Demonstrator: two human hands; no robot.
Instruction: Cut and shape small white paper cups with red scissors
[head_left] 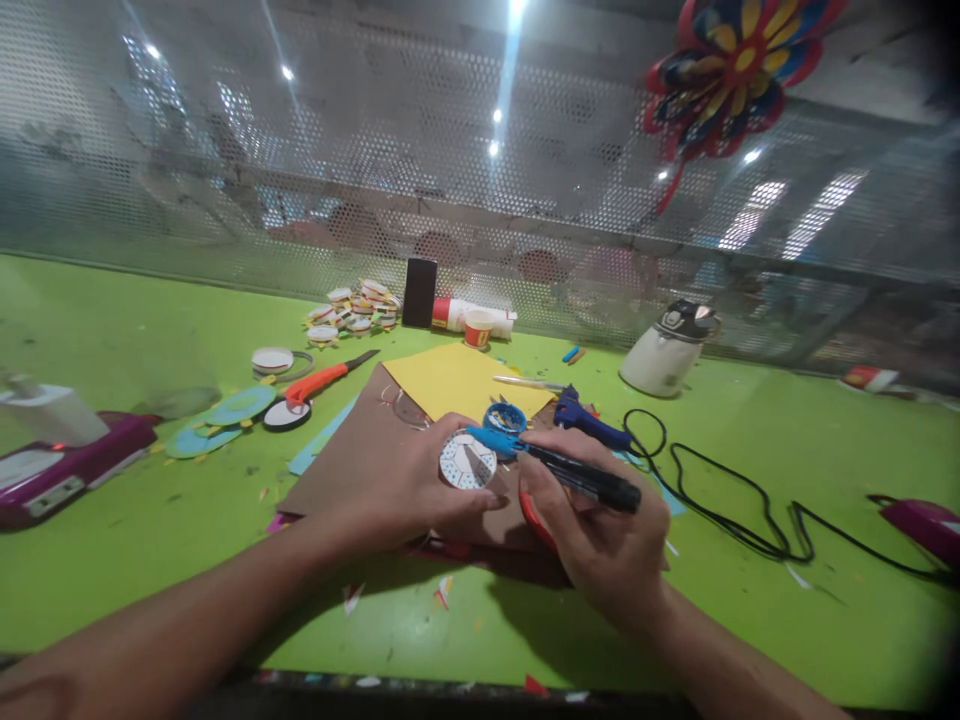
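My left hand (pixel 409 475) grips the edge of a small white paper disc (pixel 466 462) patterned with black lines and blue dots. In my right hand (pixel 600 525) is a black marker (pixel 585 475), lying sideways with a blue part at its left end, close to the disc's upper right edge. Whether its tip touches the disc I cannot tell. Just behind the marker sits a round blue container (pixel 504 417) with small bits inside. Under both hands lie brown paper (pixel 345 455) and yellow paper (pixel 435 375). A red curved thing (pixel 534 515) is partly hidden by my right hand.
An orange-handled knife (pixel 322 380) and light-blue paper discs (pixel 240 403) lie left. Behind are small decorated pieces (pixel 356 310), a phone (pixel 419 292) and a paper cup (pixel 478 328). Rightward are a blue glue gun (pixel 589 420), its black cable (pixel 739 540) and a kettle (pixel 664 355).
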